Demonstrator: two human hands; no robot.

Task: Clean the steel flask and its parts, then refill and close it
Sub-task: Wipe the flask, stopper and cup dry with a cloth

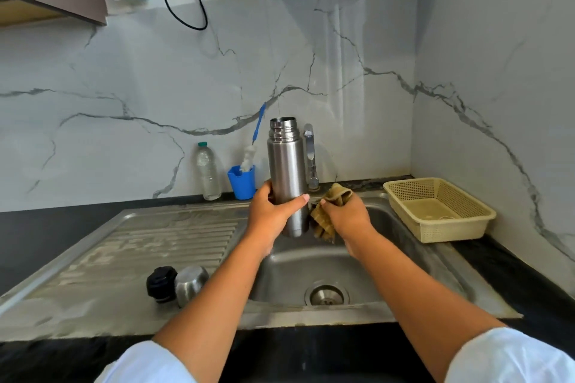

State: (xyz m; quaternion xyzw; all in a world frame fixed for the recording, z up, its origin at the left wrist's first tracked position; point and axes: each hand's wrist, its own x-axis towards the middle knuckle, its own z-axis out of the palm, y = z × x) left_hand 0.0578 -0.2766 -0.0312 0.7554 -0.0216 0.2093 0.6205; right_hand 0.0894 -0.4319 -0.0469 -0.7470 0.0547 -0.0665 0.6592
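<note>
– While the steel flask (287, 165) is upright and uncapped above the sink (311, 261), which hand has it?
– The left hand (270, 211), fingers and thumb wrapped round its lower body, over the sink's back edge.
– And the right hand (347, 216)?
– Clenched on a crumpled olive cloth (322, 222), which lies against the flask's lower right side.
– The parts?
– On the drainboard (149, 246) left of the sink, a black stopper (161, 284) and a steel cup lid (190, 284) are touching.
– Anything else?
– A beige basket (435, 211) sits right of the sink. The tap (309, 152), a blue holder (242, 182) and a water bottle (208, 171) are behind it.
</note>
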